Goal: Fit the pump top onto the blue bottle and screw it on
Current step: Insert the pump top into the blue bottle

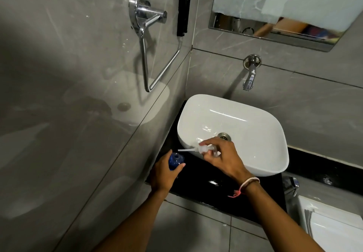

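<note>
The blue bottle [176, 160] stands on the black counter, left of the basin, its round neck open and facing up. My left hand [164, 173] wraps around its body from the near side. The clear pump top [204, 149] is pinched in my right hand [224, 158] over the basin's front left rim. Its thin white dip tube points left toward the bottle, with the tip a short way right of and slightly above the neck. The pump and the bottle are apart.
A white basin [261, 134] with a metal drain sits on the black counter [216, 190], with a chrome tap [250, 73] on the wall above it. A chrome towel ring [151, 41] hangs on the left wall. A mirror [275, 2] is at the top right.
</note>
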